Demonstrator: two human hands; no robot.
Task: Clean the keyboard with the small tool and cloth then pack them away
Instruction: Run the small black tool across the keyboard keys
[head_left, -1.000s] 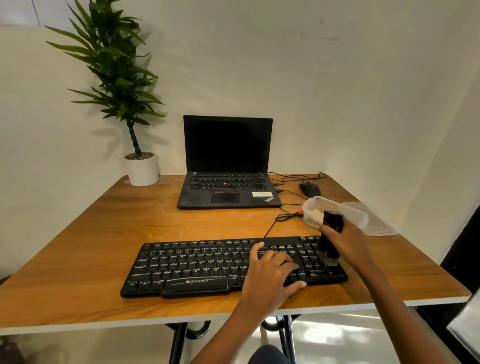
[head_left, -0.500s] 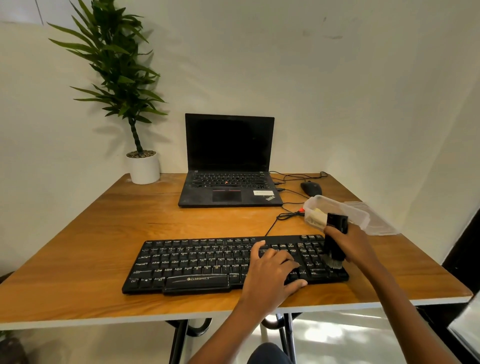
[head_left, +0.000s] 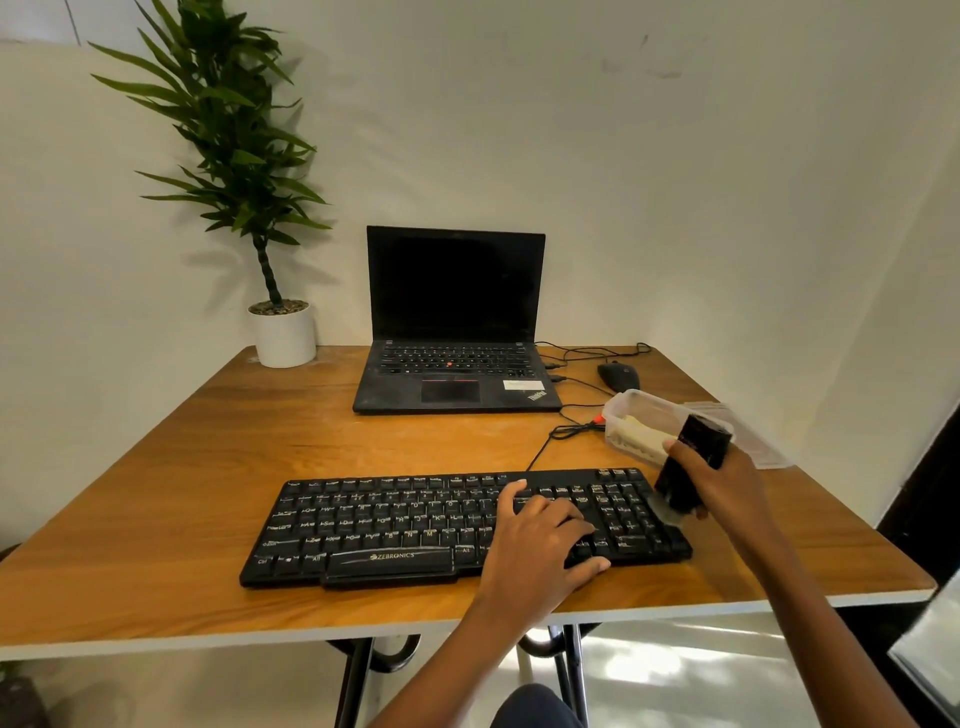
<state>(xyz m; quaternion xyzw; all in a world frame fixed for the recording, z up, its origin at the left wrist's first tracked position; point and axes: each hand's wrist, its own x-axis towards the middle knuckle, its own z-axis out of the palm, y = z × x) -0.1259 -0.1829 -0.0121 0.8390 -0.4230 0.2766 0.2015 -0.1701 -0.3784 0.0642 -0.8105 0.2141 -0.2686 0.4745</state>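
A black keyboard (head_left: 395, 525) lies across the front of the wooden table (head_left: 156, 493). My left hand (head_left: 540, 545) rests on its right half with fingers spread flat over the keys. My right hand (head_left: 727, 483) grips a small black brush tool (head_left: 691, 467), held upright and tilted, with its bristle end touching the keys at the keyboard's right end. Behind the tool stands a clear plastic box (head_left: 644, 415) with something pale yellow inside, possibly the cloth.
A black laptop (head_left: 452, 332) stands open at the back centre, a mouse (head_left: 618, 375) and cables to its right. A potted plant (head_left: 283, 332) sits at the back left. The box's clear lid (head_left: 753, 441) lies near the table's right edge.
My right hand has tilted the brush and drawn it slightly right and back along the keyboard's right end. My left hand has stayed on the keys.
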